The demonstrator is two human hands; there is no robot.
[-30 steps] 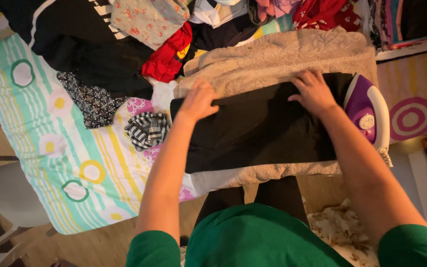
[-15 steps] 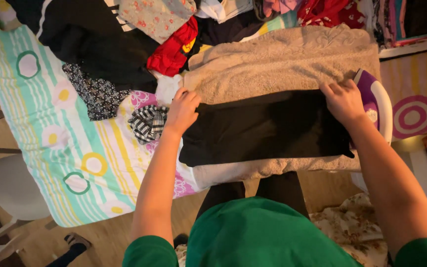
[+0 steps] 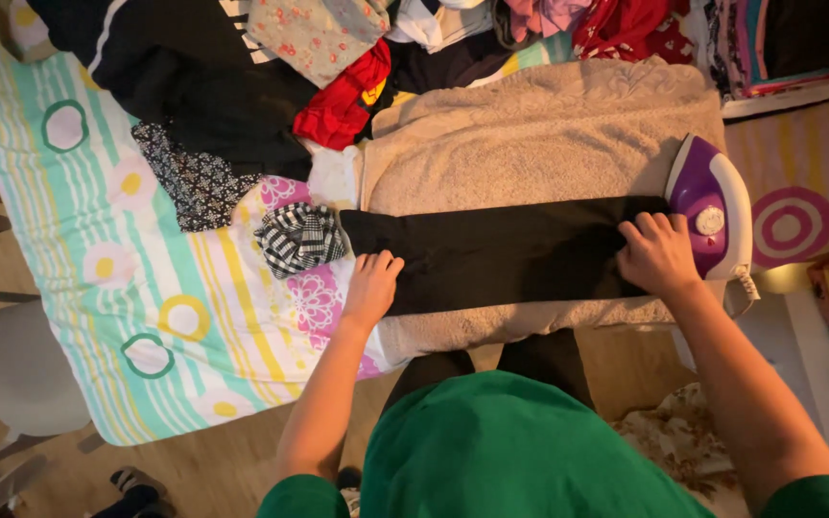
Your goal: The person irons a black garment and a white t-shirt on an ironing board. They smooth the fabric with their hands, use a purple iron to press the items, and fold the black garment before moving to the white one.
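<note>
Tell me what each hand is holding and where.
Nothing gripped: left hand presses the black garment at its left end, right hand at its right end.

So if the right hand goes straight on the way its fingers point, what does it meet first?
The right hand lies on the black garment, fingers pointing up and away from the person. Going on, it would probably cross the garment's edge onto the beige towel; the purple iron sits just beside it.

This is a room in a home, set up for ironing laundry. A counter is covered by a striped cotton sheet with flowers and rings, and a beige terry towel is spread over it as a pressing pad. A purple-and-white electric iron rests at its edge. Mixed clothes lie heaped along the far side, above a wooden floor.
</note>
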